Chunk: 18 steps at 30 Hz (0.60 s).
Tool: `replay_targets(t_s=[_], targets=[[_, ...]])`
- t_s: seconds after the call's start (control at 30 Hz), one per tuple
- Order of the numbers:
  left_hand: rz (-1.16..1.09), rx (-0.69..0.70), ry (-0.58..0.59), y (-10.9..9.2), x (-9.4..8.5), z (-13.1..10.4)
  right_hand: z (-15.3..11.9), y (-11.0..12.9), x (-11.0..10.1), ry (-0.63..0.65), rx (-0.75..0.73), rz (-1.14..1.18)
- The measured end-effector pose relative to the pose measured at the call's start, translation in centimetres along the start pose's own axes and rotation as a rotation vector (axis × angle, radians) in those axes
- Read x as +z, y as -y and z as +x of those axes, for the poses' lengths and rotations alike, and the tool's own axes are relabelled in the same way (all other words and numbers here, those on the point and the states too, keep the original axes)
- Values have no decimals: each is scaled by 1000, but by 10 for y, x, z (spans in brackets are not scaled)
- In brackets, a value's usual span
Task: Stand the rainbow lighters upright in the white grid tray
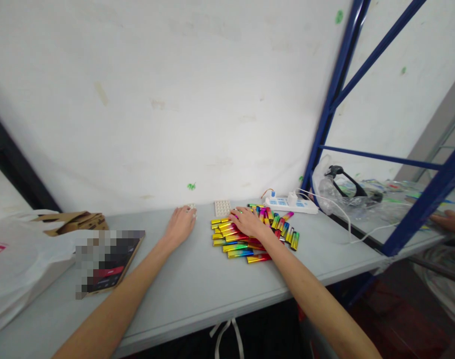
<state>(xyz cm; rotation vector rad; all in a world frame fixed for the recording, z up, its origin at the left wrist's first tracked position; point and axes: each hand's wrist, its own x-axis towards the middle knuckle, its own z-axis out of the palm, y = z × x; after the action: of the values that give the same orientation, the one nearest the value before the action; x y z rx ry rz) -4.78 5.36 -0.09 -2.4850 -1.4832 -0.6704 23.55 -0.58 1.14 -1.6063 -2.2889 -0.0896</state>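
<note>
Head view: both hands rest far back on the grey counter, near the wall; the right hand lies over the shiny multicoloured cylinders, which are heaped on the counter to the right of centre; its fingers look slightly spread across the heap, though I cannot tell whether they pinch any single cylinder; the left hand bends over a small pale piece by the wall, its fingers close together, and whether they grasp that piece or only touch it cannot be told.

Between the hands, near the wall, lies a pale studded block; no cylinder shows on it; at the left of the heap many cylinders lie roughly side by side with yellow ends outward, while those at the right lie at mixed angles; judging from this, the handling looks to be at an early stage, with some rough lining-up done and the right part of the heap left unordered; what the left hand covers is hidden.

Behind the heap stands a white power strip; leftward lie a partly blurred dark device and a white plastic bag; at far right another person's hand shows.
</note>
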Motion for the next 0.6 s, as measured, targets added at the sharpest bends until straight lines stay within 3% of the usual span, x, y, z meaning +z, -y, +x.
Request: replay_targets(t_s=[0.1, 0.23, 0.4, 0.6], targets=[[-51, 103, 14, -28, 6, 15, 0, -8, -3, 33, 6, -5], [-168, 199, 134, -57, 19, 43, 1, -17, -6, 46, 6, -18], [-197, 157, 179, -65, 25, 67, 3, -25, -7, 5, 79, -11], [-236, 168, 231, -70, 10, 72, 2, -34, -11, -66, 152, -9]])
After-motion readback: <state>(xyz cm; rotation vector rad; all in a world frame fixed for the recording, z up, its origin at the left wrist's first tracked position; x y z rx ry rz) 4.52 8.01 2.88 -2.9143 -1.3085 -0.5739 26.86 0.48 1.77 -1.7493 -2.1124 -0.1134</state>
